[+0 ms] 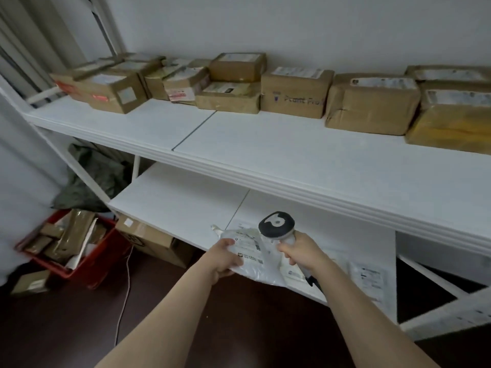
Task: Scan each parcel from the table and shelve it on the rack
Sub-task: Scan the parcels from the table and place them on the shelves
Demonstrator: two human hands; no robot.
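Your left hand [225, 257] grips a parcel [251, 248], right hand [300, 252] the scanner [276, 224], lower centre; boxes [295, 94] line the rack [265, 144], this one seemingly unshelved.

White rack [318, 200], cardboard boxes [295, 94] on upper shelf [265, 144] (labelled), mailers [369, 277] below

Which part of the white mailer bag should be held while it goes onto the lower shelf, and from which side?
Its near left edge, from the front, thumb on top, much as the left hand holds it. The white mailer bag is flat and floppy, label facing up, so an edge pinch leaves the label clear for the scanner in the right hand.
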